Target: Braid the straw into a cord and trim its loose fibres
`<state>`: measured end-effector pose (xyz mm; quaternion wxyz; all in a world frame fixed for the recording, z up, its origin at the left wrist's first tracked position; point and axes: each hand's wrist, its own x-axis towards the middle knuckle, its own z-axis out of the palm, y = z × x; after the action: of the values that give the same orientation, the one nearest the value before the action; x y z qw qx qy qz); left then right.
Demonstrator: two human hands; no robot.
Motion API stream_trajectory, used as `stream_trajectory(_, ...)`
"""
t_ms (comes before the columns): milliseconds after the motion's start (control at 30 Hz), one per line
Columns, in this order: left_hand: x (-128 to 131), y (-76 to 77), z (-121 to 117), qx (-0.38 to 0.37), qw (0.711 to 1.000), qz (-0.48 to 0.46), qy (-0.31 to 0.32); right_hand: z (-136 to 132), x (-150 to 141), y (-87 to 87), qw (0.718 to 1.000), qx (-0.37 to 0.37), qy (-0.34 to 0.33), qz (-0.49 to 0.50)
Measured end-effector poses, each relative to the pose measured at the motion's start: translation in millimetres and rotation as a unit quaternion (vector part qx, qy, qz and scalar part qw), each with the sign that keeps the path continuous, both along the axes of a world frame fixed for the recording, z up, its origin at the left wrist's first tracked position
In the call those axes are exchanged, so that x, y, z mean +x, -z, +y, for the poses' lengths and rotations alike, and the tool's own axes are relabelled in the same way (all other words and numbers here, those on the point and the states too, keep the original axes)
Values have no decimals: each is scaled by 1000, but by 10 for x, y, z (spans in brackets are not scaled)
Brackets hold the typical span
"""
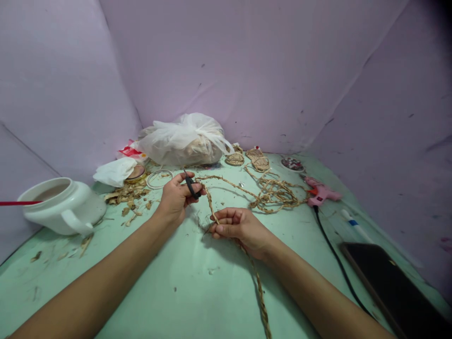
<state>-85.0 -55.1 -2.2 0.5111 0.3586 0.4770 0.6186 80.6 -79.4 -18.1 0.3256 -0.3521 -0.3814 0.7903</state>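
A small pair of black-handled scissors (192, 186) is gripped in my left hand (175, 195), blade tips pointing up and away. From beside the same hand a twisted tan rope (209, 201) runs down to my right hand (240, 230), which pinches it between thumb and fingers. Fine loose fibres stick out near the right fingertips. Below the right hand the rope trails to the front edge of the view. Another stretch of it leads right from the left hand to a loose coil (278, 193) on the table.
A white teapot-like pot (84, 207) stands left, near dry scraps (130, 193) and a white ring (151, 184). Behind are a stuffed plastic bag (183, 141) and woven pieces (259, 161). Right lie a pink glue gun (321, 192) with black cord, a marker (355, 225) and a phone (391, 287).
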Motion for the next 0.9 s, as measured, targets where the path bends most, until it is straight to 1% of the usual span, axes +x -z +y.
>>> stream_trajectory(133, 23, -22, -25, 12, 1000, 28, -7, 3, 19, 1, 1000, 12, -23, -10)
stream_trajectory(233, 79, -64, -71, 23, 996, 83, -24, 5, 20, 13, 999, 40, -17, -18)
stream_trajectory(367, 156, -110, -130, 33, 986, 159, -34, 10, -18, 7, 995, 79, 43, -40)
stream_trajectory(433, 170, -109, -138, 33, 984, 175, -30, 11, -35, -7, 991, 100, 78, -48)
stream_trajectory(500, 167, -95, -130, 27, 983, 178, -22, 7, -41, -20, 988, 113, 98, -51)
stream_trajectory(567, 158, -78, -115, 14, 984, 178, -13, 3, -35, -22, 988, 107, 101, -47)
stream_trajectory(633, 149, -65, -109, 6, 983, 186, 0, 9, -19, -10, 991, 83, 99, -39)
stream_trajectory(700, 140, -57, -122, 15, 974, 225, 32, 39, 6, 10, 992, 53, 106, -28)
stream_trajectory(733, 136, -55, -136, 27, 962, 267, 53, 63, 23, 21, 992, 37, 119, -21)
stream_trajectory(767, 132, -53, -154, 41, 941, 328, 72, 93, 44, 31, 990, 20, 139, -14)
stream_trajectory(800, 129, -50, -175, 56, 909, 404, 86, 127, 66, 39, 986, 4, 164, -5)
stream_trajectory(833, 127, -46, -197, 71, 867, 484, 96, 161, 90, 45, 982, -10, 188, 4)
stream_trajectory(900, 127, -35, -238, 101, 767, 624, 106, 222, 137, 52, 973, -27, 226, 24)
